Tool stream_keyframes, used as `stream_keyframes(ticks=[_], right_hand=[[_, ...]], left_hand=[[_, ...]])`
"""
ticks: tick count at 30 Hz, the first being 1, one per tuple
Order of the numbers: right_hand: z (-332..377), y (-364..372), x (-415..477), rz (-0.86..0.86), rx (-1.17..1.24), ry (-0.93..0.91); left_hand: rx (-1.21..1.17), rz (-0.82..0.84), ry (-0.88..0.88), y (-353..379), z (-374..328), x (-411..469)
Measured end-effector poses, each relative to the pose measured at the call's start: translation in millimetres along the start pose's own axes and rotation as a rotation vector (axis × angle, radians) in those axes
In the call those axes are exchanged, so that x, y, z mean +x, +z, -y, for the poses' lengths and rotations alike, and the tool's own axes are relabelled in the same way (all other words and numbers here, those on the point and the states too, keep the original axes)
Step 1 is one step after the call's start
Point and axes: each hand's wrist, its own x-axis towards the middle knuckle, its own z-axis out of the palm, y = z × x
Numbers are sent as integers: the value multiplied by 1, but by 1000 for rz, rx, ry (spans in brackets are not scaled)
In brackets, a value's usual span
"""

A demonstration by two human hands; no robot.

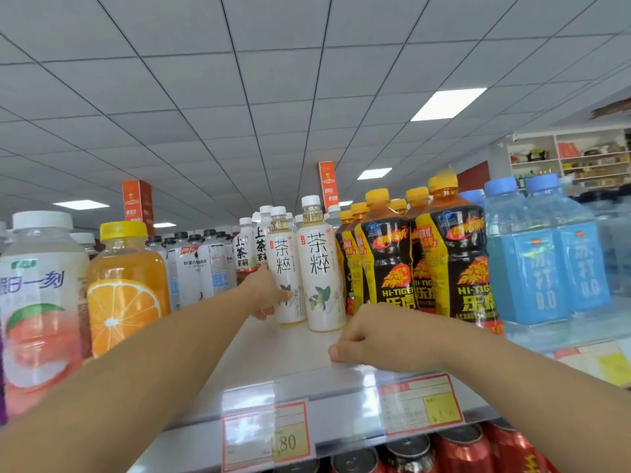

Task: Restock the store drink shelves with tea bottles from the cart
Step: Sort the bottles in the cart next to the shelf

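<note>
The left hand (269,291) grips the lower left side of an upright tea bottle (286,268) mid-shelf (290,353), beside its twin (322,268), while the right hand (372,336) rests curled, holding nothing, nearer the front edge.

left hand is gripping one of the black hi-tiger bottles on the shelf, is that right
No. The left hand grips a white tea bottle, not a black Hi-Tiger one. That bottle does stand on the shelf, as the head view shows.
</note>
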Motion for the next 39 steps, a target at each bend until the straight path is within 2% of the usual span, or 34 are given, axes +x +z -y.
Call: stream_keyframes(ticks=[5,8,14,16,18,22,27,33,39], right_hand=[[1,-3,0,-23,18,1],[4,2,-2,-116,-5,1],[18,14,-32,-509,-119,-148],[25,29,-53,-717,-122,-278],[29,51,-78,-806,-82,-395],[21,117,-135,-670,-24,-299],[-1,190,-209,-478,35,-69],[-26,284,-292,-258,110,259],[-54,386,-379,0,116,558]], left_hand=[[56,61,-9,-17,-14,-24],[132,-35,70,-32,-24,-65],[139,-339,392,-28,-18,-182],[118,-456,473,-10,-9,-226],[63,-528,525,13,2,-264],[-69,-504,520,75,32,-323],[-160,-351,383,153,69,-383],[-150,30,176,245,129,-446],[-163,303,-56,331,189,-523]])
